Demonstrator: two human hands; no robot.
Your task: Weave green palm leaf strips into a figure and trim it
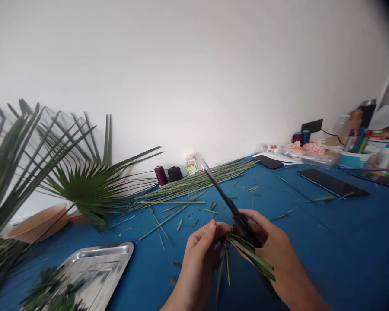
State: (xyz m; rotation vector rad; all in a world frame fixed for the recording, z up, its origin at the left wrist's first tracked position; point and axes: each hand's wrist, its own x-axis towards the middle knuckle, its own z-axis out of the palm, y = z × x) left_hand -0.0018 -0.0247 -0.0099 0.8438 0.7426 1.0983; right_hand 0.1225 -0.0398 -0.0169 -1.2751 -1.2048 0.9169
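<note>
In the lower middle, my left hand (201, 248) is closed around a small bundle of green palm leaf strips (251, 255), pinching it near its knotted top. The strips fan out downward and to the right, across my right palm. My right hand (275, 246) grips a pair of scissors (222, 194) with dark handles. Their metal blades point up and to the left, away from me, and look closed together. The handle loops are partly hidden by my fingers and the leaf strips. Both hands are close together above the blue table (311, 259).
Large fan palm leaves (81, 185) and an orange basin (40, 222) stand at left. A metal tray (100, 268) holds leaf pieces. Long strips (194, 183) lie along the wall beside thread spools (161, 175). Phones (332, 182) and a pen tub (355, 159) are at right.
</note>
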